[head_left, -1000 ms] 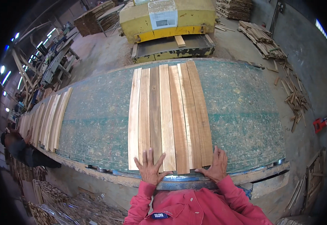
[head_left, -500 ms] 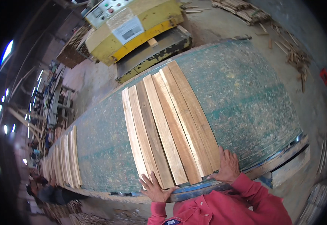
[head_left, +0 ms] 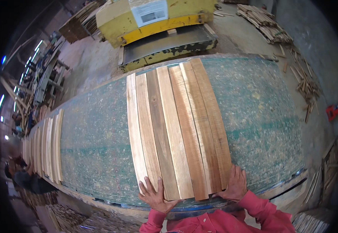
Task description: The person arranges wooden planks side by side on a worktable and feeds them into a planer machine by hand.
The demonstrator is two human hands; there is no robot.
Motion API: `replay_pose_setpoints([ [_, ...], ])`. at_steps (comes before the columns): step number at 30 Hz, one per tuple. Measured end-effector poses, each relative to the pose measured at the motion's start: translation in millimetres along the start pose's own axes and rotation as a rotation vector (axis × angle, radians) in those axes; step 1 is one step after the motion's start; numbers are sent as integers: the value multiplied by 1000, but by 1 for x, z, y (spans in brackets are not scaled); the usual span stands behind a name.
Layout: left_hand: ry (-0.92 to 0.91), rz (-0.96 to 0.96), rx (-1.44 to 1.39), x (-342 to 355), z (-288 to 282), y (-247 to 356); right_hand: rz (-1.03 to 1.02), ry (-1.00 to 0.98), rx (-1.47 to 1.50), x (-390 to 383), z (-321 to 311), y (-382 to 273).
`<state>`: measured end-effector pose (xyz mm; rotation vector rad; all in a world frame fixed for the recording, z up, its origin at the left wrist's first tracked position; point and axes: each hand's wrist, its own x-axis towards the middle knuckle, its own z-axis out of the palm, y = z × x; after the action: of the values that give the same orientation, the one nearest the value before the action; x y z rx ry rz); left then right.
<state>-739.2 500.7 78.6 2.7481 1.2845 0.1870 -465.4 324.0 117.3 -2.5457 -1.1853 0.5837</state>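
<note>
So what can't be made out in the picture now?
Head view:
Undersides of the wooden strips: hidden by their upper faces.
Palm of the left hand: hidden by its back.
Top of the yellow machine: cut off by the upper edge.
Details of the co-worker: blurred near left rim.

**WOOD STRIPS [head_left: 173,132]: QTY 7, FLAT, SIDE BY SIDE**

Strips lie lengthwise near-to-far on speckled green table [head_left: 262,116], approx. mid-width. Numbered L to R. Edges close together, w/ slight gap btwn 4 & 5 at far end. Strip 1 [head_left: 134,128]: palest. Strip 3 [head_left: 159,128]: darkest, grey-brown, w/ small knot [head_left: 153,100] twd far end. Strip 6 [head_left: 202,132]: pale streak along L edge. Others: tan to reddish-brn. Ends uneven, far & near; strip 5 [head_left: 187,132] protrudes past strip 6 at near end.
</note>
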Motion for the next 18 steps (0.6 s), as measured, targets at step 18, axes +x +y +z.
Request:
replay_pose_setpoints([
  [18,104,-62,-7,309,33,-15,-63,72,-133,295,-62,-28],
])
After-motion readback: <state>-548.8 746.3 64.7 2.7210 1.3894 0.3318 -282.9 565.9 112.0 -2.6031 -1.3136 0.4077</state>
